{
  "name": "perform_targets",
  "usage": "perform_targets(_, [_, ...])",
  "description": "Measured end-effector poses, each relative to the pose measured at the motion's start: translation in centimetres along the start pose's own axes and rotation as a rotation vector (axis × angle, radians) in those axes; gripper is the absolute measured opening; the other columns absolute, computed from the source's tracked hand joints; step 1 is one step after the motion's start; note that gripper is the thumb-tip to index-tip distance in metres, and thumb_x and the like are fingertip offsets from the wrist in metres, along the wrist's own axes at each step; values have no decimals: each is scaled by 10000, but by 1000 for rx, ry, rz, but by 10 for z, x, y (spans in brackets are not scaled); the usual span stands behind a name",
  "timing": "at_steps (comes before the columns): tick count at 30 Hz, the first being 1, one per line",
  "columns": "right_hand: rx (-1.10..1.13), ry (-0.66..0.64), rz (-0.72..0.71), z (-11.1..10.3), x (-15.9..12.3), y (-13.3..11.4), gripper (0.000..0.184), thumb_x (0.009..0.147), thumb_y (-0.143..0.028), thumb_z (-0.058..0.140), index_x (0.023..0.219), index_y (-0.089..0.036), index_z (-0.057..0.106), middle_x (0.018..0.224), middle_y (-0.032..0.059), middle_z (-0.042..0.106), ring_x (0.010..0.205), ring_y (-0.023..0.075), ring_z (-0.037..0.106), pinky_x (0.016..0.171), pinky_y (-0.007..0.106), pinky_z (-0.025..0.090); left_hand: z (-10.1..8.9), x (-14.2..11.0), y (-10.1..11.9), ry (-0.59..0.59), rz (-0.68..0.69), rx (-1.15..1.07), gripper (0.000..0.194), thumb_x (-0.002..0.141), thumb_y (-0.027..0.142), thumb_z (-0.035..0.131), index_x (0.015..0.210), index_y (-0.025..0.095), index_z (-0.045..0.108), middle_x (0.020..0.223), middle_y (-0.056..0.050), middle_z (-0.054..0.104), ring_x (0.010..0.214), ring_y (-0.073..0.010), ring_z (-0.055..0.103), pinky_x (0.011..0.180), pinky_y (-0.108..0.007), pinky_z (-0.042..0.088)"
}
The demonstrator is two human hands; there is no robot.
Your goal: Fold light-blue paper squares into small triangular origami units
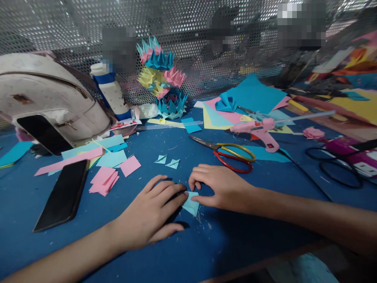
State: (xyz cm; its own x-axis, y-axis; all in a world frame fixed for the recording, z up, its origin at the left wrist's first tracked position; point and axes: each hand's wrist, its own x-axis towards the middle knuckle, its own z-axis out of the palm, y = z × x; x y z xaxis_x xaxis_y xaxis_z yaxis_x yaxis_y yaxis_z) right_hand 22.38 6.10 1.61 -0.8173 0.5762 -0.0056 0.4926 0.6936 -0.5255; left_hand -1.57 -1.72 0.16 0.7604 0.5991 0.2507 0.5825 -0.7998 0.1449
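Note:
A small light blue folded paper square (192,204) lies on the blue table between my two hands. My left hand (156,208) rests palm down with its fingers stretched out, the index fingertip on the paper's left edge and the thumb apart. From the right, my right hand (216,185) reaches in with curled fingers. Its thumb tip and index tip come together at the paper's upper edge. Just beyond the hands are two small folded light blue paper pieces, the left one (161,158) and the right one (173,163).
Scissors (218,147) and a pink glue gun (259,127) with a cord lie at right. Pink paper squares (104,181) and a phone (63,194) are left. Behind stand a bottle (110,88), a backpack (50,94) and folded paper flowers (172,104) against a perforated metal panel.

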Motion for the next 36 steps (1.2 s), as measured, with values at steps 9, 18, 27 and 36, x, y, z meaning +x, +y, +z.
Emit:
perform_targets(9, [18,86,-105,4,1,5,47,879,-175,582,838,-195,594,803,-27,621,777,127,548,681,259,345,-1,1,1,8,-9,-3,561,1047,531,293,1351,118,521,1248,-141,595,1150,-272,545,1109,-513,329])
perform_targets(18, [-20,143,-35,9,1,0,36,844,-176,611,817,-190,591,778,-21,618,751,128,542,630,246,325,1,1,4,86,3,108,528,1049,500,323,1311,108,560,1147,-120,630,1057,-269,560,1076,-509,334])
perform_targets(27, [-146,175,-398,1,0,18,172,986,-263,545,929,-202,695,874,2,687,804,123,597,716,254,398,0,2,4,73,21,152,544,1048,511,325,1302,91,560,1167,-126,636,1041,-263,563,1071,-502,349])
perform_targets(36, [17,208,-227,6,1,14,112,932,-219,607,942,-201,717,874,13,707,792,118,647,683,212,425,1,1,3,65,0,109,520,1056,482,323,1329,101,546,1149,-123,637,1064,-264,573,1082,-508,350])
